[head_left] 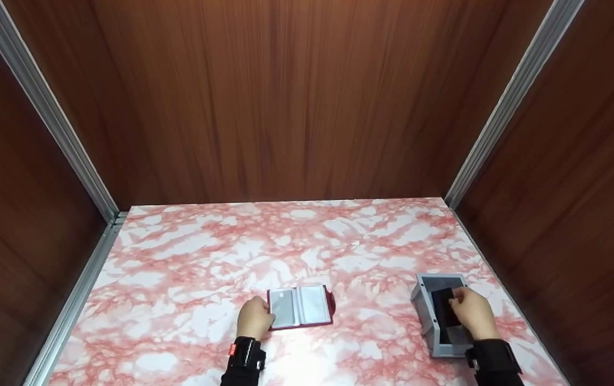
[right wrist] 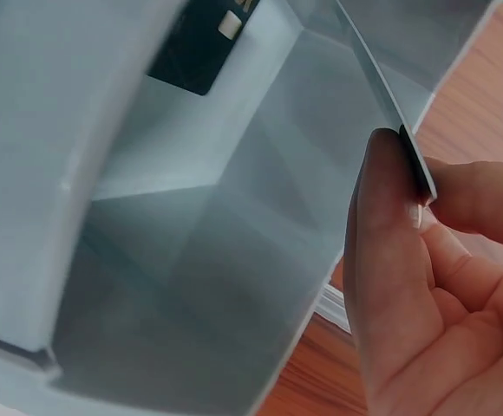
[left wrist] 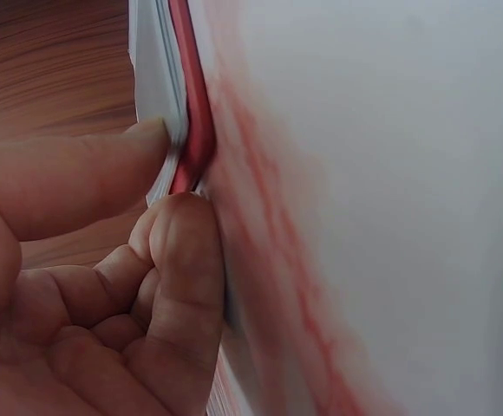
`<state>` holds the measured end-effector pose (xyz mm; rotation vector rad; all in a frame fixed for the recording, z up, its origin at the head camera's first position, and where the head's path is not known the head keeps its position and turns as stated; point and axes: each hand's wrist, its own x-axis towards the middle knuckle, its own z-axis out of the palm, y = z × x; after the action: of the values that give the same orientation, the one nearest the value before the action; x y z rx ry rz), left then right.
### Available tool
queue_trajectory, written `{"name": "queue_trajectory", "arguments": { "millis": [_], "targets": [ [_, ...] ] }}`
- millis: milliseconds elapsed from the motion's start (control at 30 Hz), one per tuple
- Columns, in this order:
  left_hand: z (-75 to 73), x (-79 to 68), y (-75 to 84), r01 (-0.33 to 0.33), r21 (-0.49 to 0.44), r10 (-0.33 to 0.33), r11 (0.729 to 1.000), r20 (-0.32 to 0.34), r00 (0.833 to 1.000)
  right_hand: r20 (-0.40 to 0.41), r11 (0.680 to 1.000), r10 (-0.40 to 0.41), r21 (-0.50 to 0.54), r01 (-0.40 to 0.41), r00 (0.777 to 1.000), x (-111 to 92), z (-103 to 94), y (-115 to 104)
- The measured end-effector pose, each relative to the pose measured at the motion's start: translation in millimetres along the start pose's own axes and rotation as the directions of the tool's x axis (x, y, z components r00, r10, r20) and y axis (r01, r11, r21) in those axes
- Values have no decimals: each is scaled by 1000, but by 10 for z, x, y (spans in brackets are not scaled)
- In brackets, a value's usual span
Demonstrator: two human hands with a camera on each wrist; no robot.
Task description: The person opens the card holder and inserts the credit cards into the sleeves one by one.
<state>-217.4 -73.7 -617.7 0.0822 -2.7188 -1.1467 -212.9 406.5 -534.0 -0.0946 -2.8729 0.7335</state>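
Observation:
On the table lies an opened card holder [head_left: 315, 304] with a red cover and clear plastic sleeves. My left hand [head_left: 253, 319] pinches its left edge; in the left wrist view the thumb rests on the sleeves and a finger [left wrist: 186, 251] is against the red cover [left wrist: 198, 113]. Over at the right, my right hand [head_left: 473, 311] pinches a thin dark card [head_left: 442, 306] by its edge, tilted within the opening of a grey bin [head_left: 424, 316]. Inside that bin, the right wrist view shows another black card [right wrist: 199, 48] with a chip.
Red-and-white marbled tabletop [head_left: 189, 279] extends around the card holder and bin. Brown wood-grain panels [head_left: 275, 107] wall the table at the back and both sides, with metal corner posts [head_left: 516, 96]. The bin stands near the right-hand panel.

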Motion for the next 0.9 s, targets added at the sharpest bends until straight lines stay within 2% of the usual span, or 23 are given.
{"name": "queue_trajectory", "arguments": {
  "millis": [367, 600, 900],
  "targets": [
    [22, 21, -17, 19, 13, -19, 1000, 15, 1000, -72, 1000, -19, 15, 20, 997, -15, -97, -109],
    [20, 17, -9, 14, 20, -14, 1000, 5, 1000, -80, 999, -5, 37, 8, 997, -51, -153, -253],
    [25, 18, -18, 27, 11, -28, 1000, 15, 1000, -121, 997, -46, 50, 53, 992, -67, -155, -474]
  ]
}}
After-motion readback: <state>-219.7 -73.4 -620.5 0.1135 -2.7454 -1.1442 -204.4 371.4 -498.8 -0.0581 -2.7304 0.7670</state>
